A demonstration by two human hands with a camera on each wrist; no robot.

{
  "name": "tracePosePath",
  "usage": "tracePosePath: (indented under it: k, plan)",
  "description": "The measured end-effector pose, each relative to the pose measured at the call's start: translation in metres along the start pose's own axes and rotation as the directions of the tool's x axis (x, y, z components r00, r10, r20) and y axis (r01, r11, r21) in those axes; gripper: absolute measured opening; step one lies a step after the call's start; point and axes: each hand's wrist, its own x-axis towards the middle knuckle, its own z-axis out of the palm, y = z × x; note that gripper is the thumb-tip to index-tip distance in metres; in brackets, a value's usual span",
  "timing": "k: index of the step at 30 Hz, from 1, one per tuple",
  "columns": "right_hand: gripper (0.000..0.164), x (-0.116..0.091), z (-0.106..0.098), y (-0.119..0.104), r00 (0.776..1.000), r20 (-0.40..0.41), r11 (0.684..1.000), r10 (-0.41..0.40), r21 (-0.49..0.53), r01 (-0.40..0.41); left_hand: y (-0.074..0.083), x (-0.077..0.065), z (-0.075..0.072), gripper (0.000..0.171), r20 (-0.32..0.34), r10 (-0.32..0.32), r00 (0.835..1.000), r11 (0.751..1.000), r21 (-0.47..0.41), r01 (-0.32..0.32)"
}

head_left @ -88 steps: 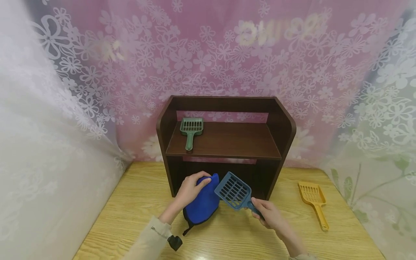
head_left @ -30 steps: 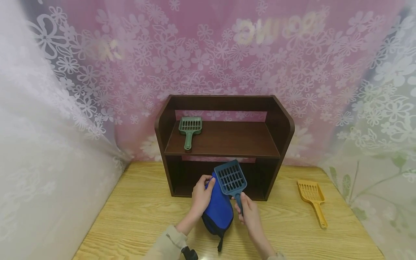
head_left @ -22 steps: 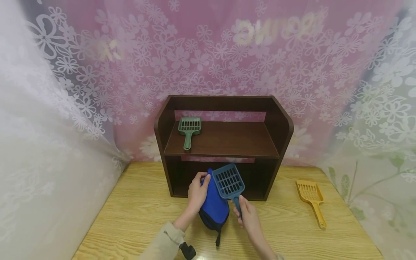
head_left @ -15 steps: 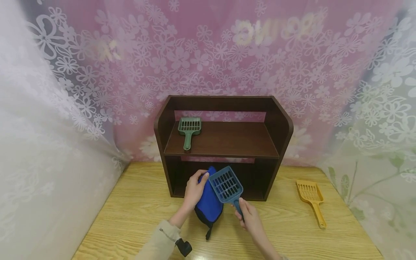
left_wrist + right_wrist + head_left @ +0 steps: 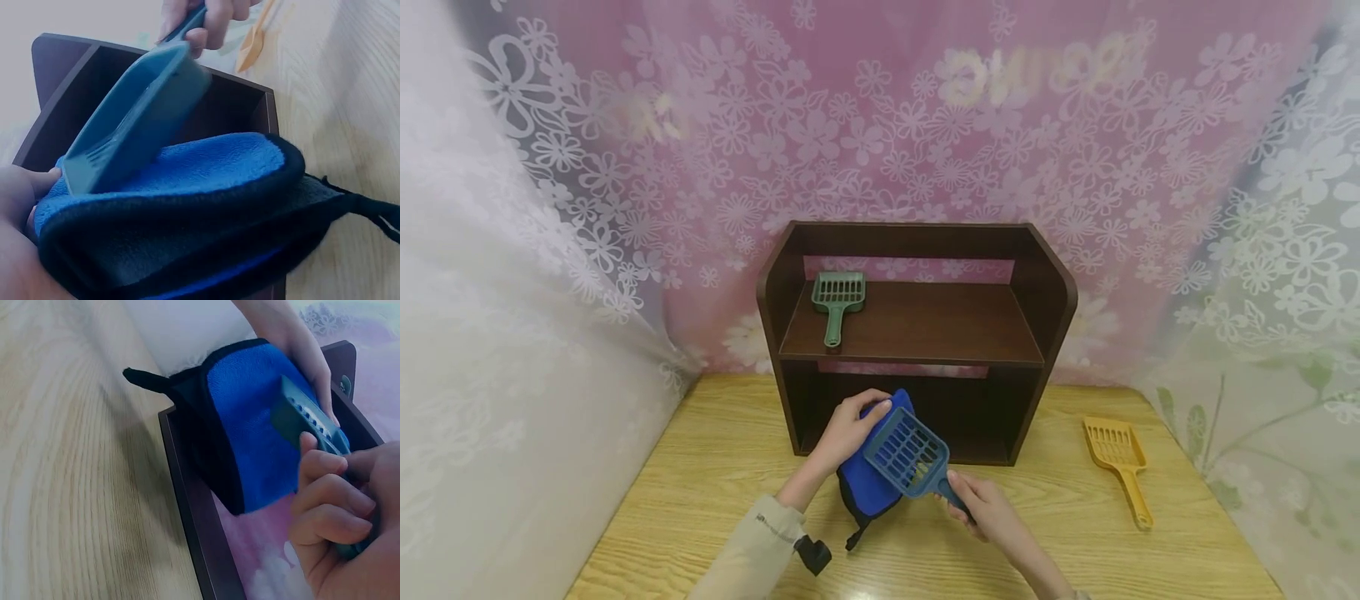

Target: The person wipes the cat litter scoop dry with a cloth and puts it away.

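Note:
In the head view my left hand [image 5: 844, 432] grips a folded blue cloth [image 5: 867, 490] with black edging and a hanging black loop, thumb on top. My right hand [image 5: 988, 510] holds a dark blue litter scoop [image 5: 931, 485] by its handle, with its slotted head over the cloth. In the left wrist view the tip of the scoop [image 5: 140, 119] meets the fuzzy upper side of the cloth [image 5: 212, 165]. Curled fingers of my right hand [image 5: 337, 506] wrap the handle in the right wrist view, where the cloth [image 5: 250, 425] lies behind the scoop.
A dark brown two-tier shelf [image 5: 925, 321] stands behind the hands. On its upper board, at the left, lies a green litter scoop [image 5: 835, 307]. A yellow litter scoop [image 5: 1122, 468] lies on the wooden table [image 5: 700, 500] at the right. Flowered curtains surround the table.
Over the last second the scoop has swung left and down, so its head now covers more of the cloth. The left hand and cloth have shifted and tilted slightly. Both grips persist.

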Motion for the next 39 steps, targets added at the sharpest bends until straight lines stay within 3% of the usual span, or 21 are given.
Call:
tracePosePath:
  k: [6, 10, 14, 18, 22, 27, 29, 31, 35, 39]
  plan:
    - [0.050, 0.001, 0.000, -0.003, 0.997, 0.073, 0.997, -0.027, -0.073, 0.033, 0.004, 0.007, -0.008, 0.031, 0.113, 0.025, 0.993, 1.000, 0.010, -0.026]
    - [0.044, 0.001, -0.003, -0.008, 0.995, 0.091, 0.990, -0.036, -0.135, 0.048, 0.007, 0.010, -0.015, 0.028, 0.223, 0.054, 0.973, 0.998, 0.032, -0.063]
    - [0.041, 0.001, -0.005, -0.011, 0.990, 0.131, 0.979, -0.046, -0.190, 0.071, 0.015, 0.011, -0.016, 0.026, 0.341, 0.081, 0.937, 0.987, 0.102, -0.122]
    - [0.042, 0.003, -0.004, -0.013, 0.986, 0.149, 0.945, -0.075, -0.306, 0.118, 0.022, 0.011, -0.007, 0.024, 0.445, 0.111, 0.889, 0.963, 0.175, -0.207]
    - [0.042, 0.005, 0.000, -0.014, 0.985, 0.142, 0.900, -0.097, -0.409, 0.148, 0.030, 0.007, 0.005, 0.023, 0.488, 0.165, 0.857, 0.893, 0.295, -0.339]
    - [0.048, 0.008, 0.004, -0.014, 0.988, 0.116, 0.877, -0.103, -0.459, 0.145, 0.037, 0.000, 0.016, 0.021, 0.507, 0.276, 0.817, 0.738, 0.432, -0.517]
    - [0.048, 0.008, 0.004, -0.015, 0.989, 0.103, 0.873, -0.104, -0.466, 0.140, 0.039, -0.003, 0.018, 0.020, 0.503, 0.325, 0.800, 0.675, 0.470, -0.569]
    - [0.047, 0.008, 0.005, -0.016, 0.991, 0.092, 0.876, -0.102, -0.463, 0.133, 0.040, -0.004, 0.018, 0.019, 0.494, 0.364, 0.790, 0.626, 0.498, -0.600]
    - [0.045, 0.008, 0.003, -0.017, 0.992, 0.075, 0.869, -0.102, -0.479, 0.125, 0.036, -0.006, 0.016, 0.019, 0.471, 0.425, 0.773, 0.563, 0.530, -0.633]
    - [0.047, 0.006, 0.001, -0.017, 0.993, 0.058, 0.855, -0.103, -0.505, 0.118, 0.028, -0.005, 0.012, 0.020, 0.446, 0.447, 0.775, 0.548, 0.548, -0.632]
